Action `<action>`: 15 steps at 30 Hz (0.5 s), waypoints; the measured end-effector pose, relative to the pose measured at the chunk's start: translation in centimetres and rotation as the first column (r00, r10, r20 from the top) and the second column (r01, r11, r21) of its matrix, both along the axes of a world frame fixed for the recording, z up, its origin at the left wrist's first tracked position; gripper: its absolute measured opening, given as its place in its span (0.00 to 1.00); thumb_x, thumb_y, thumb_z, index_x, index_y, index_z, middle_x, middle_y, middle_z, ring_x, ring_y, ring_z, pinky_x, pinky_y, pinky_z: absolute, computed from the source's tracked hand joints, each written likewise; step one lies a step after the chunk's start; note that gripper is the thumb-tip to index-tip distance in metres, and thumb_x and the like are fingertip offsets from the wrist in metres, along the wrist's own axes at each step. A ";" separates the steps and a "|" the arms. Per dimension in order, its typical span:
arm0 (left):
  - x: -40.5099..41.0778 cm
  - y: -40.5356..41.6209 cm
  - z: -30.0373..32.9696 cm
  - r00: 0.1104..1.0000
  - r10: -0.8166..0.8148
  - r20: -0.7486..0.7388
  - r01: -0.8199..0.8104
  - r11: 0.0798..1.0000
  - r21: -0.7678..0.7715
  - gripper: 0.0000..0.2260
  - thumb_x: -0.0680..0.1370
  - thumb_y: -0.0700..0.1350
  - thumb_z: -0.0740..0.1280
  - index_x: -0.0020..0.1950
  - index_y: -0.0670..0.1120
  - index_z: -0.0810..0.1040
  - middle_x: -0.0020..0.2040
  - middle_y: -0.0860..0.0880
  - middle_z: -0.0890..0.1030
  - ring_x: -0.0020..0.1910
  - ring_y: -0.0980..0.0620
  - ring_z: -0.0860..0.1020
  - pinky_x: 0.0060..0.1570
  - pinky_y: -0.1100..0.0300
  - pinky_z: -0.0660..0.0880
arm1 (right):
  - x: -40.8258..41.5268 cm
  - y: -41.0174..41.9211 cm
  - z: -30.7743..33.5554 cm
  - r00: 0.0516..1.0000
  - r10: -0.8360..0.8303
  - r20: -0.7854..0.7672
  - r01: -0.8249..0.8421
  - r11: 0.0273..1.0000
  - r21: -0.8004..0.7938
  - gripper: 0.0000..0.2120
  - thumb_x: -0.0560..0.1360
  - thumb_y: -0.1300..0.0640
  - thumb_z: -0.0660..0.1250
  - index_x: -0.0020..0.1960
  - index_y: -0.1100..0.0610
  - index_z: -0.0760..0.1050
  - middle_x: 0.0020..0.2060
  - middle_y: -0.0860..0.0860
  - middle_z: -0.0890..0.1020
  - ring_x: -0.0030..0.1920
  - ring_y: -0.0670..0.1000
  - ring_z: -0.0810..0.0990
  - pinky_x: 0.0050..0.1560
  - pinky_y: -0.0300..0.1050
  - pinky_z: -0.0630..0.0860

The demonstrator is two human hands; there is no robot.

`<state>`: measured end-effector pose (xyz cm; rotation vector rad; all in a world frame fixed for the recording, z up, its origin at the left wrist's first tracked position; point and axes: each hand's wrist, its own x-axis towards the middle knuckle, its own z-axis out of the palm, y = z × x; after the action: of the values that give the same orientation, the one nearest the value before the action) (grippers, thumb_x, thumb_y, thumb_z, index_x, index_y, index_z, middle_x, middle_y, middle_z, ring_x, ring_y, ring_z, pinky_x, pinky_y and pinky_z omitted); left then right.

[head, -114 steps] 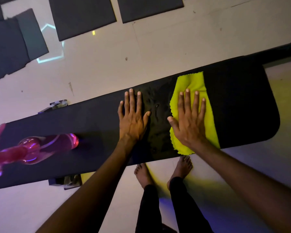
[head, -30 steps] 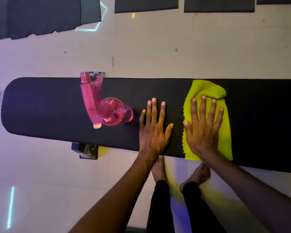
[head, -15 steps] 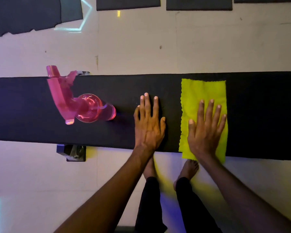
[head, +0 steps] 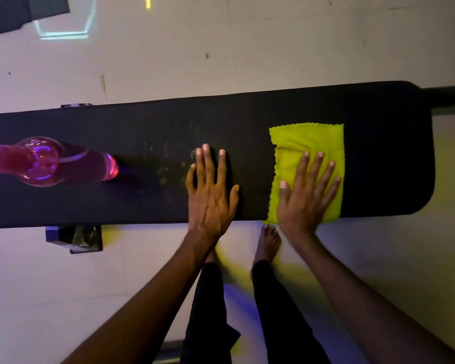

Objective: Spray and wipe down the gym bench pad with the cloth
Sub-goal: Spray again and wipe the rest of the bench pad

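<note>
The long black bench pad (head: 378,158) runs across the view, its rounded end at the right. A yellow-green cloth (head: 300,143) lies flat on it near that end. My right hand (head: 306,195) presses flat on the cloth's near half, fingers spread. My left hand (head: 210,193) rests flat on the bare pad to the cloth's left, holding nothing. Wet droplets glisten on the pad just left of that hand. A pink spray bottle (head: 53,161) stands on the pad at far left, its top cut off by the frame edge.
The bench's metal foot (head: 74,237) sticks out under the near edge at left. My bare feet (head: 267,241) stand on the pale floor below the pad. Dark floor mats (head: 24,11) lie at the far top left.
My right hand has slid the cloth rightward along the pad, close to its rounded end. My left hand stays flat on the pad. The bottle has not moved on the pad; the view shifted right.
</note>
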<state>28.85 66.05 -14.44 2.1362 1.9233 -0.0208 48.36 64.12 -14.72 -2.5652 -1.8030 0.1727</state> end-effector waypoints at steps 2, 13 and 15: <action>1.3 -0.4 -0.3 1.000 -0.030 0.002 0.030 1.000 -0.003 0.33 0.84 0.58 0.53 0.85 0.45 0.48 0.84 0.38 0.46 0.84 0.41 0.46 0.80 0.44 0.53 | -1.5 -0.2 -0.3 0.997 0.075 -0.006 -0.075 0.996 -0.044 0.36 0.84 0.37 0.43 0.87 0.55 0.44 0.86 0.58 0.49 0.85 0.66 0.47 0.83 0.71 0.48; 1.1 -0.6 -0.2 0.998 -0.053 -0.028 0.052 0.998 -0.027 0.32 0.84 0.61 0.48 0.85 0.48 0.46 0.85 0.43 0.44 0.84 0.45 0.43 0.81 0.45 0.51 | 6.0 3.0 -0.5 0.989 0.143 -0.043 -0.141 0.989 0.035 0.34 0.86 0.39 0.46 0.87 0.54 0.47 0.86 0.56 0.51 0.86 0.60 0.49 0.84 0.66 0.50; 0.9 -0.4 0.6 0.999 -0.042 0.017 0.043 0.997 -0.063 0.31 0.84 0.59 0.51 0.85 0.48 0.49 0.85 0.43 0.46 0.84 0.45 0.45 0.80 0.46 0.52 | 3.0 1.3 -0.1 0.998 0.030 -0.053 -0.029 0.999 0.015 0.35 0.86 0.38 0.45 0.87 0.55 0.45 0.86 0.57 0.50 0.86 0.63 0.49 0.83 0.68 0.51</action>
<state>29.72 65.60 -13.82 2.1294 1.8430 -0.0720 51.32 65.42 -14.84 -2.5010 -1.8178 0.2253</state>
